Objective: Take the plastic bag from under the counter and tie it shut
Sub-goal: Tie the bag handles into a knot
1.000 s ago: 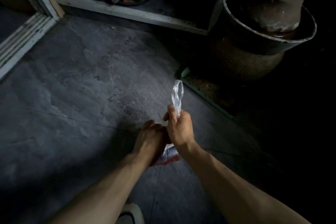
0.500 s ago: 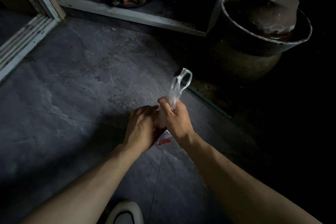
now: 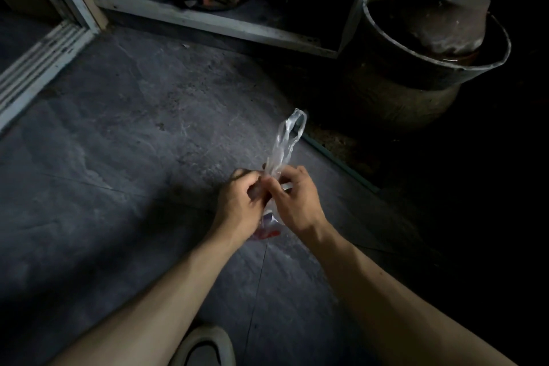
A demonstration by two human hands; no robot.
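One clear, crumpled plastic bag (image 3: 284, 144), held in the air over the middle of the grey stone floor (image 3: 118, 157). Left hand (image 3: 241, 202) and right hand (image 3: 294, 202), close together, fingers curled, both pinching its twisted neck; handle loop upright, red-printed bottom hanging between the wrists.

free: bare floor (image 3: 124, 163) left and near | ahead: cabinet frame (image 3: 225, 25) | right: metal tub (image 3: 416, 74)

floor: grey tiles (image 3: 118, 157) | on it: brown jar (image 3: 398, 104) far right; shoe (image 3: 205, 345) near edge
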